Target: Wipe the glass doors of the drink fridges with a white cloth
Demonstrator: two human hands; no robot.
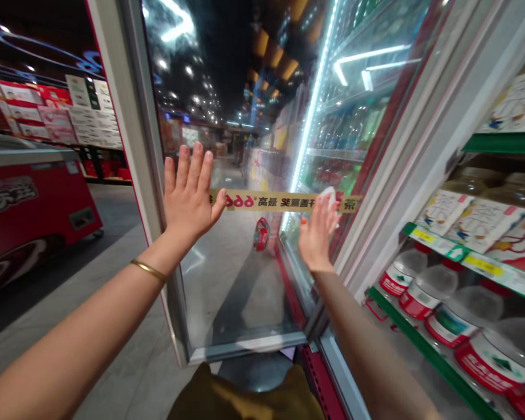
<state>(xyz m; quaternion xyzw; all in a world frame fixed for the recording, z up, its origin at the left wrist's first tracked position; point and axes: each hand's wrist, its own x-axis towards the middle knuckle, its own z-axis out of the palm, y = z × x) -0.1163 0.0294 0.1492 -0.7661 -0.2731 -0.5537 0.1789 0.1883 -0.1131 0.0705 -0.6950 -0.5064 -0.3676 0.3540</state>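
My left hand [191, 195] is flat and open against the glass of an open cooler door [227, 280], fingers spread upward, with a gold bangle on the wrist. My right hand [317, 230] presses a small white cloth [330, 197] against the inner side of the same glass, near the door's hinge edge. A yellow printed strip [266, 202] runs across the glass between both hands. Behind the door, the lit cooler shelves [345, 134] hold rows of bottles.
A green shelf [441, 245] at right carries large water jugs [424, 291] and boxed goods. A red chest freezer [30, 210] stands at left. Beyond the glass a grey tiled aisle [114, 216] runs on, with stacked cartons along the far wall.
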